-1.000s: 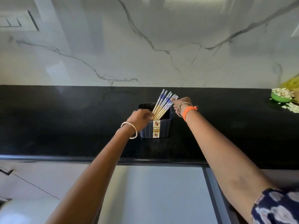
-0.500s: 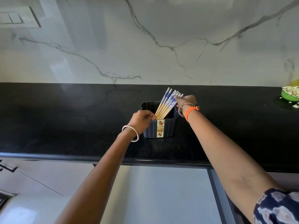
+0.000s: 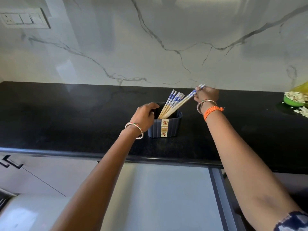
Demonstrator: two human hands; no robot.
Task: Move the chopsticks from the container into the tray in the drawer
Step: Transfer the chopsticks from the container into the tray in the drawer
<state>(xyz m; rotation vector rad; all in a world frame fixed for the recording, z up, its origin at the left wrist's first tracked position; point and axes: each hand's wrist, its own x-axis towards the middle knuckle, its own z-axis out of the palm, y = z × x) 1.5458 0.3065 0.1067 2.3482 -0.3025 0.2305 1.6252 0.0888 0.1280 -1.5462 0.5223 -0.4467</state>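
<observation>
Now right fingers (image 3: 197, 90) pinched on chopsticks (image 3: 183, 100), left hand (image 3: 145, 114) gripping container (image 3: 171, 125).

No wording is showing clearly enough to be read anywhere in the view. The dark blue container (image 3: 165, 125) is carrying a pale vertical label strip (image 3: 164, 128) down its near face, showing small orange flower-like motifs and a line of tiny print that is staying too blurred to make out. The wall switch plate (image 3: 21, 19) is showing no legible marking either.
</observation>
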